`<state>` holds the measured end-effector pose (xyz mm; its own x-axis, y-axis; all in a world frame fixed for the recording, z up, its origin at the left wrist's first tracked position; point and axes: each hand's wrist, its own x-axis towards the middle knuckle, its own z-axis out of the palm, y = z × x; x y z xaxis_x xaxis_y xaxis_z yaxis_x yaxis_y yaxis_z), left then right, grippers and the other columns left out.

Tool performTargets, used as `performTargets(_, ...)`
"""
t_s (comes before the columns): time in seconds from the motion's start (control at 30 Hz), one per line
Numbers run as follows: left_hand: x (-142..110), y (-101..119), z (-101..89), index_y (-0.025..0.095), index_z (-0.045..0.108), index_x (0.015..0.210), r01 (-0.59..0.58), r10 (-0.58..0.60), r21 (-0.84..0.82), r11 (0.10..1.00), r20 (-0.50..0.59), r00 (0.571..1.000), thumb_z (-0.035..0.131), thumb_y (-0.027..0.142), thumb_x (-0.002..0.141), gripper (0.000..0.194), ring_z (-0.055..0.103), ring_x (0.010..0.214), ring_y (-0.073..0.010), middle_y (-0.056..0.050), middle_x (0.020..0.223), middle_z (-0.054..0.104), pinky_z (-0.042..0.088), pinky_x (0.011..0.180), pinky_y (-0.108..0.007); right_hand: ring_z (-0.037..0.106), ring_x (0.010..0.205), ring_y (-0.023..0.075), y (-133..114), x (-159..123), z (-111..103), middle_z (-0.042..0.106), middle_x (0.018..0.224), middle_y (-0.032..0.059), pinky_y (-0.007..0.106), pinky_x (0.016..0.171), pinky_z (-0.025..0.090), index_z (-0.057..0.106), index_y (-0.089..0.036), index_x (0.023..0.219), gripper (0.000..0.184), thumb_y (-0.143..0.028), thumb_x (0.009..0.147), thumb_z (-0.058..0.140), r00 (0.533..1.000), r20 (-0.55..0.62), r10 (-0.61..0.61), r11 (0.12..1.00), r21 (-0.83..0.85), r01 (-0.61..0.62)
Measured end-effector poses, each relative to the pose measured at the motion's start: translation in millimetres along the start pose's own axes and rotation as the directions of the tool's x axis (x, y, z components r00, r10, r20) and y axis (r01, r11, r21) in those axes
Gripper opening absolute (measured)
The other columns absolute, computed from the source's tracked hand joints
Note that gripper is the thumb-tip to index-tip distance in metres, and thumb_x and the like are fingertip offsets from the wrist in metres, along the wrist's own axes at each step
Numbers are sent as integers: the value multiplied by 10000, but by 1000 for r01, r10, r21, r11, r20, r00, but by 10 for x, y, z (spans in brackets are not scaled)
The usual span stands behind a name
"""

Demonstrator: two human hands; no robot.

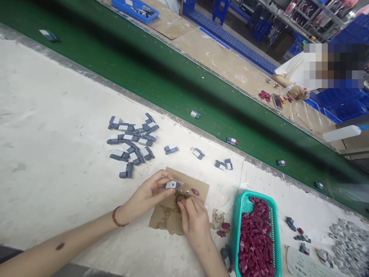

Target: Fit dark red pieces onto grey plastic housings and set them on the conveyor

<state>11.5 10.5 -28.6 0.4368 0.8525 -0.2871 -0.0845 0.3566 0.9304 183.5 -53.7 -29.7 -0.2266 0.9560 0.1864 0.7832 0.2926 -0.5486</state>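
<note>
My left hand [157, 188] grips a small plastic part [172, 185], light grey with dark blue-grey ends, above a piece of brown cardboard [201, 188]. Close beside it, my right hand [196, 219] has thumb and fingers pinched together at a small round dark cap-like dish [180, 198]. What those fingertips hold is mostly hidden; a trace of dark red shows below them. A loose dark red piece [195, 192] lies on the cardboard, whose lower left part looks wet or stained. Two similar parts [221, 165] rest on the table beyond the cardboard.
Several blue-grey parts [132, 138] lie piled at left. A teal basket [235, 231] holds dark red pieces; light grey pieces [350, 246] are heaped far right. A green conveyor belt [161, 88] carrying spaced parts crosses behind. Across it sits another person [296, 69] working with red pieces.
</note>
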Motion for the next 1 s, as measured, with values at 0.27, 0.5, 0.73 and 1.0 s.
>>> performTargets(0.27,-25,-70,15,193,702,1006,-71,61,230,971,51,997,571,384,868,269,675,966,-255,-99,1026,738,557,827,-323,574,601,177,11,-15,0,608,658,30,276,548,460,559,-217,758,309,-214,990,355,998,-14,61,993,103,-60)
performTargets(0.5,-49,-141,9,184,697,1046,-90,87,378,921,26,996,537,356,869,295,692,835,-234,-89,992,753,555,729,-289,557,550,139,97,-60,-94,600,627,-5,240,530,436,566,-214,718,284,-281,960,432,953,-48,298,919,285,-272)
performTargets(0.73,-45,-146,10,203,708,1006,-176,160,435,883,72,984,535,290,865,239,689,859,-225,-82,986,750,538,757,-279,554,526,127,104,-36,-64,595,592,-17,223,499,438,583,-199,728,260,-385,905,550,860,-9,511,675,623,-395)
performTargets(1.0,-49,-135,15,201,686,1025,-297,244,441,847,173,954,522,233,900,209,679,820,-205,-78,945,744,530,746,-270,521,494,109,-28,126,-6,579,574,-21,217,472,434,577,-194,689,315,-465,831,655,828,34,560,403,861,-309)
